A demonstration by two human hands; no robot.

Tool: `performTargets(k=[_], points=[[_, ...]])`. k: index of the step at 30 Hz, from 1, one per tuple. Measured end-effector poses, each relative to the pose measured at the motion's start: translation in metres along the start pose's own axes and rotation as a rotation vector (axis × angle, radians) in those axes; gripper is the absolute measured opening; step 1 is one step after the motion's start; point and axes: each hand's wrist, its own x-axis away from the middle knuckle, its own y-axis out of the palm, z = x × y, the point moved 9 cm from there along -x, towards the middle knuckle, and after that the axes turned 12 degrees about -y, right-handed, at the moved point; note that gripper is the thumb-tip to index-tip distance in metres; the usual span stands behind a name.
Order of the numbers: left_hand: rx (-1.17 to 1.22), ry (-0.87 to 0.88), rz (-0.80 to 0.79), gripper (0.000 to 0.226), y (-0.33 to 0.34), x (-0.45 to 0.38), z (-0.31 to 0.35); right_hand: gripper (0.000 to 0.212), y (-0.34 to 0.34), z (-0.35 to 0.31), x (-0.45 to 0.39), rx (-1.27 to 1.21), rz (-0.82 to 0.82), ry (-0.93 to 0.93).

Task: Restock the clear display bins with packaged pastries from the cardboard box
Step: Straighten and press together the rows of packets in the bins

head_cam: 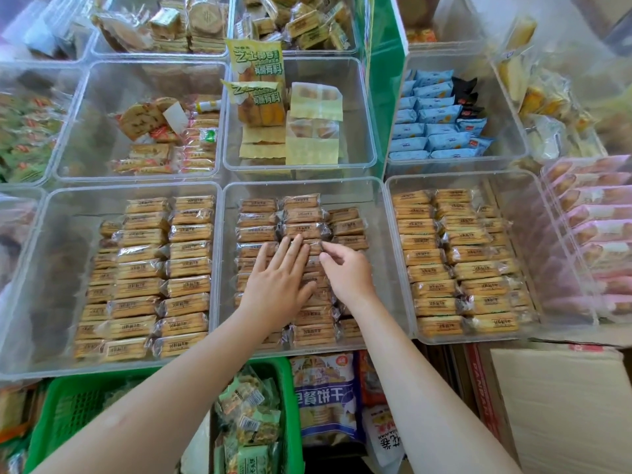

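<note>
Pastry packs (302, 230), long axes left-right

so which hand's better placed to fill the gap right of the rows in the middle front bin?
Right, probably. The right hand pinches a packet in the middle front bin, beside the short third column. The left hand lies flat, fingers straight, on the two left rows, farther from that bare side.
</note>
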Motion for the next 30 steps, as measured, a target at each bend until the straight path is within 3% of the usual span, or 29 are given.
performTargets(k=[4, 7, 12, 15, 19, 21, 25, 30], points=[[0.186, -0.02, 0.192, 0.072, -0.03, -0.009, 0.013, 0.023, -0.001, 0.012, -0.002, -0.199, 0.119, 0.086], [0.169, 0.025, 0.144, 0.073, -0.011, -0.018, 0.019, 0.039, 0.007, 0.017, 0.003, -0.367, 0.192, 0.153], [0.134, 0.043, 0.114, 0.071, 0.007, -0.022, 0.012, 0.058, 0.041, 0.012, 0.011, -0.504, -0.024, 0.225], [0.165, 0.062, 0.123, 0.071, 0.002, -0.02, 0.012, 0.055, 0.022, 0.01, 0.013, -0.395, -0.067, 0.237], [0.174, 0.074, 0.102, 0.078, 0.002, 0.005, 0.008, 0.023, -0.008, 0.028, 0.029, -0.038, -0.062, 0.338], [0.124, 0.094, 0.044, 0.088, 0.01, 0.019, 0.009, 0.029, 0.002, 0.031, 0.049, -0.021, -0.147, 0.43], [0.069, 0.111, 0.016, 0.093, 0.017, 0.027, 0.003, 0.048, 0.014, 0.009, 0.059, 0.121, -0.159, 0.298], [0.067, 0.128, -0.004, 0.093, 0.016, 0.028, 0.005, 0.038, 0.009, 0.021, 0.061, 0.07, -0.173, 0.348]])
